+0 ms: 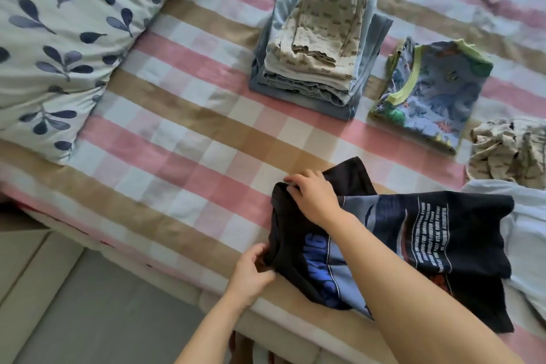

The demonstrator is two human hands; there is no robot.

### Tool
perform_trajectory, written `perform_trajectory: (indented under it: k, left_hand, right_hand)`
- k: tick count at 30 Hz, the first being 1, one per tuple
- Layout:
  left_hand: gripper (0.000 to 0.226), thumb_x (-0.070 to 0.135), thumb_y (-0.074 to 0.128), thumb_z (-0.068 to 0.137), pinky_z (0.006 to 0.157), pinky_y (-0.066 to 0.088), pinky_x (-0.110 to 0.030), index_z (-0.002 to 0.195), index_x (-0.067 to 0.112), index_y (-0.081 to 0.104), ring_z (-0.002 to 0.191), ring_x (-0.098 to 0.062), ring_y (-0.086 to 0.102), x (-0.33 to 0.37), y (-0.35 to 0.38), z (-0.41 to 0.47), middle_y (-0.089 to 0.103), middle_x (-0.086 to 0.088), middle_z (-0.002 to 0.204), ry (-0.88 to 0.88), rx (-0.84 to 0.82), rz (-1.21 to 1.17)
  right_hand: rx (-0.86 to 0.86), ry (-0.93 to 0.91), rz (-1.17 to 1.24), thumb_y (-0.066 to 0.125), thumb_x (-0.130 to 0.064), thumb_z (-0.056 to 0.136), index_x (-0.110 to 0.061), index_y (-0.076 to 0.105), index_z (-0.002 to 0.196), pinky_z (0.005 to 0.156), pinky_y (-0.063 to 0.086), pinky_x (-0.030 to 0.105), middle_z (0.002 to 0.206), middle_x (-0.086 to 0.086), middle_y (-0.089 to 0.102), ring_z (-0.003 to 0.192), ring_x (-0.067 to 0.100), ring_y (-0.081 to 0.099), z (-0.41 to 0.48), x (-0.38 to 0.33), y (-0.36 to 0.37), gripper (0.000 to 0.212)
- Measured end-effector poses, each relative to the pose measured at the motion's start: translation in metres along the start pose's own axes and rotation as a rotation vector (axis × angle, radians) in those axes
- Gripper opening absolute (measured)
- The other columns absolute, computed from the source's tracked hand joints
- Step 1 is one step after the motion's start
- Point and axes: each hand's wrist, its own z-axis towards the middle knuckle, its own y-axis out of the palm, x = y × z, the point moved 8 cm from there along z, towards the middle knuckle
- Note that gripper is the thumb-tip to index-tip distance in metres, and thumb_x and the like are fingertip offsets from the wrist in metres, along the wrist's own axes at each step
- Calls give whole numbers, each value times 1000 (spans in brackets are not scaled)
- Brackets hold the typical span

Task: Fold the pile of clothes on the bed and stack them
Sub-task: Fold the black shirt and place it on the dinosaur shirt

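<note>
Can't read the white print lines (428,235) on the black T-shirt (472,227): too small, too smeared. Catching only a few letters of its blue lettering (316,243), with the rest folded under or lost behind the right forearm (399,278). Losing the tips of the left hand's (251,273) fingers (254,253) under the shirt's near edge.

Losing part of the crumpled beige garment (508,154) and the pale blue garment (529,233) to the right edge. Seeing just the rims of the lower layers in the folded stack (319,47). Missing much of the leaf-print pillow (59,38) past the left and top edges. Can't make out the reddish thing (242,347) at the bottom edge, below the bed (177,127).
</note>
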Motion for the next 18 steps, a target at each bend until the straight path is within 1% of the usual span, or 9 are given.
perform_trajectory:
  k: [1,4,7,9,11,12,14,16,18]
  left_hand:
    - [30,-9,65,72,71,41,-8,100,0,60,84,-11,56,-1,0,2,61,-2,89,5,15,31]
    - [17,-7,65,77,63,37,-7,88,5,58,75,-9,51,0,-2,4,56,3,79,17,74,76]
    - [12,-3,63,80,62,37,-13,81,7,58,70,-10,50,3,-3,2,55,1,72,34,76,58]
    - [9,-1,60,83,65,38,-19,80,7,58,71,-10,51,8,-5,-1,55,-1,72,54,57,39]
    - [11,-1,58,85,67,42,-16,83,10,59,72,-6,56,18,-10,-4,60,2,74,73,61,11]
    - [12,-1,57,86,69,45,-15,85,11,59,75,-5,59,24,-14,-5,63,3,77,78,69,-14]
    - [11,2,56,88,71,47,-17,86,12,58,78,-8,61,43,-20,-8,64,5,78,94,76,-52]
    - [10,5,56,90,73,48,-21,85,14,58,76,-9,60,71,-24,-11,64,5,77,134,77,-49]
    - [8,8,56,90,73,49,-23,86,15,59,76,-9,62,104,-27,-15,66,2,78,202,68,-16]
  right_hand:
    - [-10,2,-44,48,-32,94,-26,56,124,89,37,38,122,2,53,117,25,40,5,1,5,32]
    - [-15,-4,-123,55,-37,89,-28,56,120,87,32,38,119,0,56,116,25,42,13,1,11,31]
    - [-34,-2,-124,54,-36,90,-27,61,112,82,28,37,113,-2,62,111,25,45,13,3,10,24]
    - [-9,35,-19,54,-35,91,-24,63,104,82,32,38,107,-1,63,106,25,48,8,9,-3,19]
    - [62,92,184,55,-31,90,-22,62,96,82,40,38,98,-2,63,98,23,54,-2,18,-29,13]
    - [107,114,285,56,-27,90,-21,61,94,80,42,37,93,-3,63,94,21,55,-8,23,-43,9]
    - [188,144,411,54,-17,91,-18,54,90,72,38,31,87,-3,59,88,20,55,-26,35,-75,2]
    - [241,165,473,51,-9,92,-17,49,91,69,33,26,89,-1,58,86,17,53,-48,46,-107,8]
    - [268,183,557,51,-6,92,-16,47,93,67,34,24,88,0,58,79,11,52,-72,53,-134,10]
